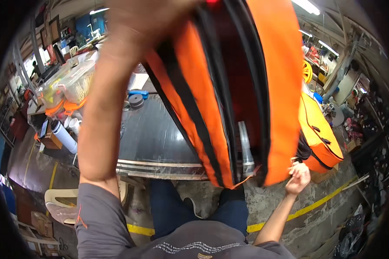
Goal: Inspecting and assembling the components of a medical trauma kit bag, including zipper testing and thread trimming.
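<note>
Orange and black, a large bag (283,86) raised at the left grip (155,17), blurred and cut off by the upper edge; cannot tell whether spread or pressed together. Right grip (297,178) curled inward at the lower right side of the bag; cannot tell whether pinching anything. Hangs above the near edge of a dark-topped bench (160,146), dark opening between black bands, loose orange thread (247,178) at the bottom. To the right, a second bag (320,129), yellow and orange with black trim. Left, on the bench, grey rolls (136,102) just beside a blue object (138,93). Farther left, clear plastic containers (80,80) and a tilted pale bottle (65,138). Below, a beige plastic chair (58,196) on a floor (272,203) marked with yellow lines.
</note>
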Demonstrator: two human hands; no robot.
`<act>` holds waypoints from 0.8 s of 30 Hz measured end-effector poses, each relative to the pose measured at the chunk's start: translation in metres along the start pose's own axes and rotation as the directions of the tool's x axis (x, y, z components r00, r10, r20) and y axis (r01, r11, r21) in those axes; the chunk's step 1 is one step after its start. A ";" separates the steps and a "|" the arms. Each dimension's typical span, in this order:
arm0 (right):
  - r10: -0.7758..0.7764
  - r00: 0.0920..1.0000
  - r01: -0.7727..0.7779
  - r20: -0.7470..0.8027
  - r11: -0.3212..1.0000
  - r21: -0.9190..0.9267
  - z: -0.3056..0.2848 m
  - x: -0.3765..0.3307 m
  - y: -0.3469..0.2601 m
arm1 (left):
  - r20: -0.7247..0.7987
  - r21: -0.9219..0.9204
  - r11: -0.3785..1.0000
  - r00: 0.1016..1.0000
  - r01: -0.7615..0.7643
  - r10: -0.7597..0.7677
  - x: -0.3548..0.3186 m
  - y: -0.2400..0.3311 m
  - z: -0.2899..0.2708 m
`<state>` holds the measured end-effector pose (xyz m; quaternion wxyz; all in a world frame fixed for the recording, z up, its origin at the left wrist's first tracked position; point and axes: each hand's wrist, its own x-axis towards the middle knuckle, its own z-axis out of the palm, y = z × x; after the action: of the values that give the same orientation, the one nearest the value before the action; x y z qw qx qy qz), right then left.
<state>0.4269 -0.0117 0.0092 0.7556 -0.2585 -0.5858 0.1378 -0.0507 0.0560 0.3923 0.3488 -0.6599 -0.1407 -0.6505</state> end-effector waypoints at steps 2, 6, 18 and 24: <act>-0.094 0.995 0.096 0.037 0.994 -0.048 0.048 0.025 -0.037 | -0.051 0.250 0.908 0.932 -0.336 0.359 -0.019 0.026 0.043; -0.138 0.973 0.209 0.183 0.862 -0.462 0.196 0.100 -0.112 | 0.182 0.278 0.929 0.963 -0.245 0.199 -0.044 0.029 0.093; -0.273 0.951 0.305 0.142 0.783 -0.542 0.289 0.171 -0.119 | 0.362 0.418 0.908 0.915 0.014 -0.181 0.010 0.025 0.034; -0.309 0.930 0.366 0.197 0.747 -0.555 0.258 0.187 -0.148 | 0.619 0.325 0.936 0.718 0.137 -0.320 0.026 -0.005 -0.024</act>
<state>0.2177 0.0206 0.2892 0.6239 -0.3605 -0.6708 -0.1754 -0.0691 0.0373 0.4159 0.2745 -0.7737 -0.4187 -0.3883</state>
